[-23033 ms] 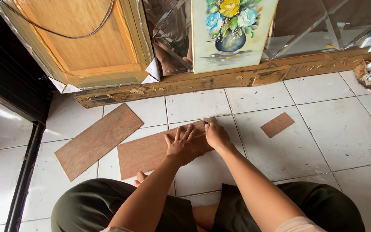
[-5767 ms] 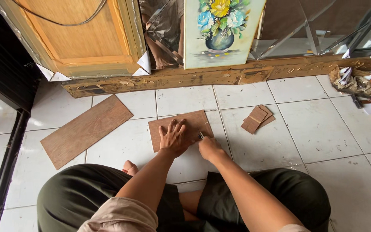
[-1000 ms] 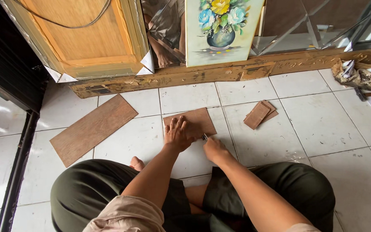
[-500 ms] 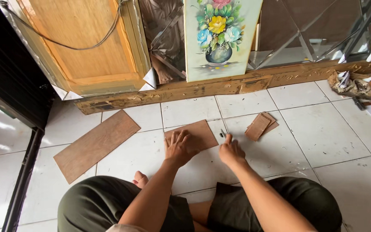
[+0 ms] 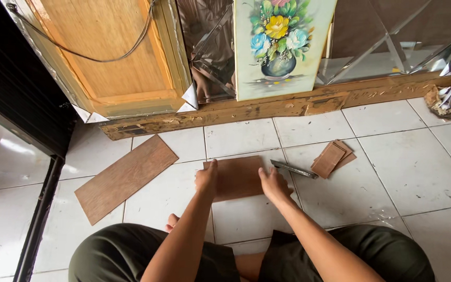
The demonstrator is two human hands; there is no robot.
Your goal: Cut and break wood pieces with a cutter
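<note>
You sit on the white tiled floor (image 5: 392,177) with both hands on a short brown wood-grain plank piece (image 5: 238,177) lying flat in front of your knees. Your left hand (image 5: 206,180) grips its left edge, thumb on top and fingers curled around the side; your right hand (image 5: 273,185) clamps the right edge the same way, so the piece is pinched between your two hands, seemingly to steady or lift it evenly. Just beside your right hand, a slim dark metal cutting tool (image 5: 294,169) lies on the floor, set down within easy reach. Near its far end rest two small brown offcuts (image 5: 332,158), stacked loosely. A long brown wood-grain plank (image 5: 126,177) lies at an angle, well apart to your left.
</note>
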